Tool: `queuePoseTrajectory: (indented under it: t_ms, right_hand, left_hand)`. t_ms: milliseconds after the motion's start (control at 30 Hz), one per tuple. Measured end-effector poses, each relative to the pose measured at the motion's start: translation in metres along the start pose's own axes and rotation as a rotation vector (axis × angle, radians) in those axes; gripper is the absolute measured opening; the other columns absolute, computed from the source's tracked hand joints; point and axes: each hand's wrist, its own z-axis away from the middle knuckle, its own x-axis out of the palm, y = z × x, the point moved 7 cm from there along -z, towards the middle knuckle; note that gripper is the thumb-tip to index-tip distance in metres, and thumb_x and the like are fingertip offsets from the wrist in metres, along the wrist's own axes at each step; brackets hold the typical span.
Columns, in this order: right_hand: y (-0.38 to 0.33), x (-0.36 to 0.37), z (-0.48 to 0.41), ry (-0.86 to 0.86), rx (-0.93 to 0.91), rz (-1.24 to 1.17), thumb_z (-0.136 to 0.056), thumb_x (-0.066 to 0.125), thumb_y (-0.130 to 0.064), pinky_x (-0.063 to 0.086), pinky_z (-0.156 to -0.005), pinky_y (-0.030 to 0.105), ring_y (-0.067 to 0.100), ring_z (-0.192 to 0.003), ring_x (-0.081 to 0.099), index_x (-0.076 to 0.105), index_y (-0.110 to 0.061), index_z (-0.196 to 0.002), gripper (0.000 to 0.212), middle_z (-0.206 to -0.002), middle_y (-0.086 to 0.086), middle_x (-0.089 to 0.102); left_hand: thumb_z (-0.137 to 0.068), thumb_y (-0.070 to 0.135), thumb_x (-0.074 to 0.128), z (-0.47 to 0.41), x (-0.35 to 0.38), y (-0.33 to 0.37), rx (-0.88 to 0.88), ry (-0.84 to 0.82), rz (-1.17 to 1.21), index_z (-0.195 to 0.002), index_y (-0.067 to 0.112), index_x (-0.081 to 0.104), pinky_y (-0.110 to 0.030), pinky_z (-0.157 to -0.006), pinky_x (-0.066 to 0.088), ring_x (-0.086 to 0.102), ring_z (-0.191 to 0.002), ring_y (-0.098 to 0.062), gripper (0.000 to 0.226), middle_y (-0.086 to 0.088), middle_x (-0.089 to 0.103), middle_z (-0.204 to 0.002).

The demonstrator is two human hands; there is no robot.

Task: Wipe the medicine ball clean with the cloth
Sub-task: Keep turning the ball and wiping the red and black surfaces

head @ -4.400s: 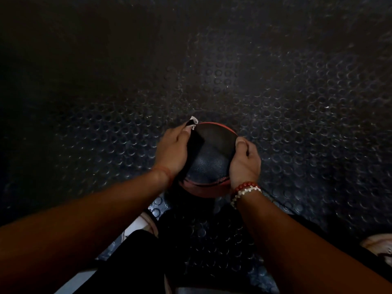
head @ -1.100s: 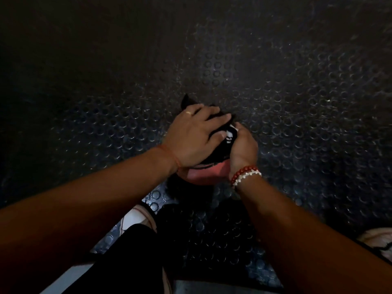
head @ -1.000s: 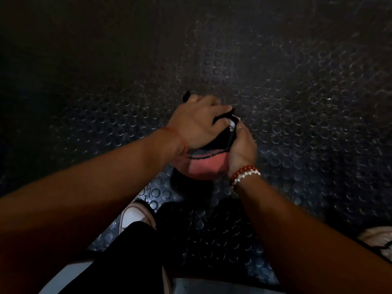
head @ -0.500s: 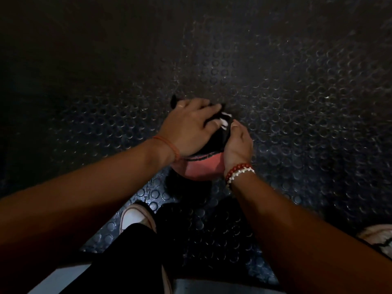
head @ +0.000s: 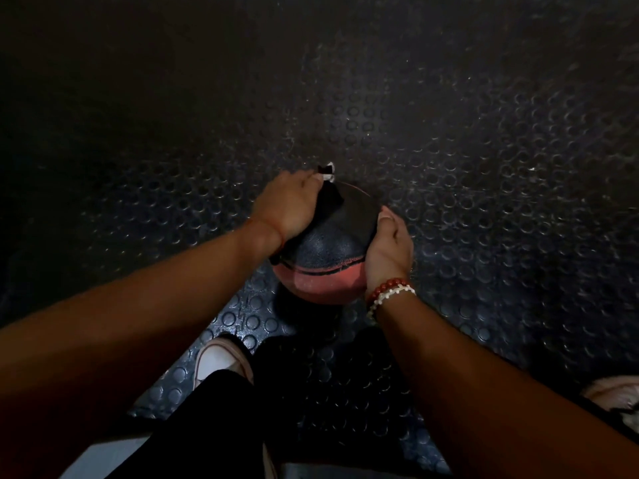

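The black-and-red medicine ball [head: 325, 261] sits on the studded rubber floor [head: 484, 167], just beyond a white shoe [head: 219, 361]. The left hand [head: 288, 205] grips the dark cloth [head: 349, 212] against the ball's upper left, its fingers curled over the cloth. The right hand [head: 389, 252] cups the ball's right side.
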Motion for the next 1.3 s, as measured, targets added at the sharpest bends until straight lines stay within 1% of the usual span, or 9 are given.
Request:
queuePoseTrajectory:
  t_ms: [167,267,467,567,667,800,900,1033,1300]
  right_hand:
    - [0.004,0.001,0.000,0.013,0.067,-0.074,-0.067,0.041,-0.061,0.045,-0.103,0.039,0.021,-0.114,0.059,0.067,-0.025,-0.116,0.066,-0.122,0.006,0.063]
    - [0.008,0.005,0.001,0.022,0.079,-0.084,-0.068,0.039,-0.059,0.045,-0.103,0.042,0.022,-0.114,0.058,0.066,-0.026,-0.118,0.066,-0.124,0.006,0.062]
    - [0.006,0.000,-0.005,0.051,0.105,-0.139,-0.085,0.049,-0.038,0.049,-0.099,0.034,0.015,-0.106,0.062,0.071,-0.017,-0.111,0.040,-0.115,0.002,0.069]
    - [0.007,-0.001,-0.004,0.064,0.109,-0.141,-0.074,0.045,-0.044,0.051,-0.096,0.040,0.017,-0.102,0.065,0.073,-0.018,-0.106,0.049,-0.106,-0.002,0.071]
    - [0.007,-0.001,-0.006,0.058,0.121,-0.173,-0.073,0.044,-0.043,0.051,-0.095,0.041,0.018,-0.102,0.065,0.073,-0.016,-0.107,0.052,-0.106,0.000,0.072]
    - [0.008,-0.002,-0.007,0.031,0.120,-0.199,-0.080,0.050,-0.044,0.050,-0.098,0.040,0.017,-0.106,0.064,0.071,-0.014,-0.110,0.047,-0.112,0.001,0.070]
    - [0.004,0.000,0.001,0.037,0.060,-0.181,-0.076,0.056,-0.059,0.051,-0.096,0.038,0.016,-0.104,0.064,0.070,-0.016,-0.102,0.052,-0.109,0.002,0.070]
    - [0.002,0.004,0.002,0.053,0.058,-0.163,-0.061,0.053,-0.073,0.052,-0.093,0.039,0.016,-0.098,0.065,0.068,-0.021,-0.093,0.063,-0.103,0.000,0.070]
    - [-0.004,0.017,0.003,0.023,0.070,-0.254,-0.060,0.059,-0.065,0.054,-0.093,0.041,0.017,-0.099,0.067,0.070,-0.019,-0.094,0.058,-0.103,0.000,0.072]
  left_hand:
    - [-0.092,0.048,0.042,0.064,0.014,0.044,0.591,0.260,-0.313,-0.138,0.019,0.055,-0.050,-0.110,0.035,0.046,-0.129,-0.037,0.056,-0.013,0.054,-0.140]
    - [-0.092,0.048,0.047,0.058,0.011,0.042,0.677,0.270,-0.284,-0.135,0.020,0.059,-0.046,-0.110,0.037,0.048,-0.126,-0.037,0.053,-0.011,0.058,-0.137]
    - [-0.085,0.054,0.055,0.001,0.003,-0.026,-0.022,0.112,0.517,-0.115,0.028,0.072,-0.032,-0.107,0.042,0.062,-0.114,-0.018,0.043,0.000,0.069,-0.119]
    - [-0.093,0.047,0.055,0.012,0.033,-0.061,-0.459,0.011,1.078,-0.097,0.016,0.075,-0.029,-0.081,0.055,0.071,-0.089,-0.020,0.037,-0.003,0.076,-0.094]
    - [-0.097,0.051,0.048,0.034,0.068,-0.070,-0.574,-0.015,1.400,-0.110,0.010,0.072,-0.031,-0.080,0.056,0.072,-0.092,-0.024,0.049,-0.010,0.075,-0.101]
    - [-0.085,0.067,0.041,0.057,0.074,-0.078,-0.525,0.199,1.169,-0.133,0.023,0.059,-0.043,-0.111,0.040,0.057,-0.123,-0.021,0.067,-0.004,0.061,-0.132]
    - [-0.095,0.050,0.038,0.067,0.027,-0.045,-0.098,0.421,0.669,-0.144,0.029,0.047,-0.025,-0.115,0.021,0.037,-0.134,-0.010,0.054,0.004,0.043,-0.144]
    - [-0.093,0.046,0.038,0.052,0.003,-0.014,0.307,0.365,0.276,-0.138,0.029,0.054,-0.022,-0.111,0.024,0.039,-0.133,-0.017,0.051,0.001,0.047,-0.145]
    - [-0.091,0.049,0.057,0.004,0.038,-0.083,-0.485,0.051,1.156,-0.102,0.012,0.075,-0.039,-0.098,0.052,0.070,-0.099,-0.026,0.042,-0.008,0.075,-0.100]
